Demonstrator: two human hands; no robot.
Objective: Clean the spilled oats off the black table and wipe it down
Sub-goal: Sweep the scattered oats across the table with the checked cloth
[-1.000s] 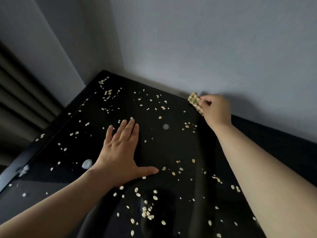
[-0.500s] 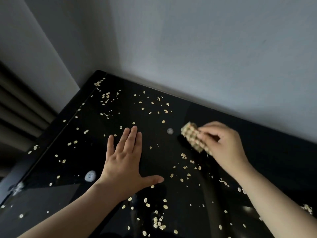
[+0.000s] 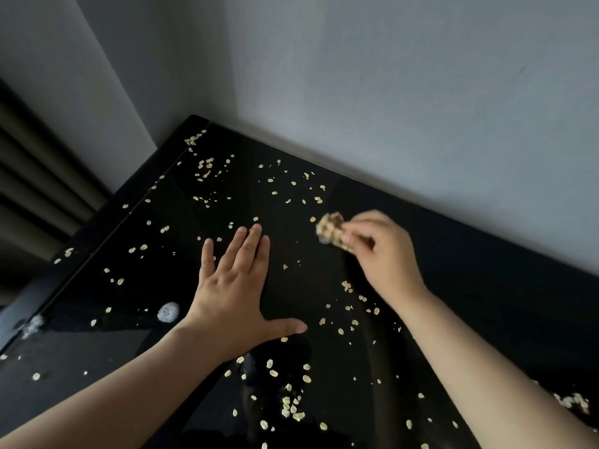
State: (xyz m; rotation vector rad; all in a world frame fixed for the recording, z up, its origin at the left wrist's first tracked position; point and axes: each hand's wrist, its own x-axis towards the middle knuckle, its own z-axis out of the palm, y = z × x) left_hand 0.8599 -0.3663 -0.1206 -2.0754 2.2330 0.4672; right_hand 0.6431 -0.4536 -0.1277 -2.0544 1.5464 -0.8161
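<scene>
Oats [image 3: 287, 408] lie scattered over most of the table [image 3: 486, 303]. They are thickest toward 11 o'clock, near the far corner, and at 6 o'clock between the two forearms. The strip along the wall [image 3: 389, 92] toward 3 o'clock shows almost none. The table's near edge is cut off by the bottom of the view, and its right end runs out of frame. At 4 o'clock a pale clump [image 3: 570, 401] sits half behind the right forearm, too blurred to name. A round white spot [image 3: 168, 312] at 9 o'clock of the left wrist is also hard to make out.

The cloth [image 3: 334, 233] is a small tan bunch, smeared by blur, at 2 o'clock from the left hand [image 3: 233, 293]. Whether it touches the tabletop cannot be told.

The right hand [image 3: 385, 254] pinches the cloth at its near end with fingers curled and knuckles up, the wrist angled toward 11 o'clock. The left hand lies flat on the table, palm down. Its fingers are straight and together, pointing to 12 o'clock, and the thumb is spread toward 3 o'clock. It holds nothing. A curtain [image 3: 32, 189] hangs at 9 o'clock beyond the table's left edge.
</scene>
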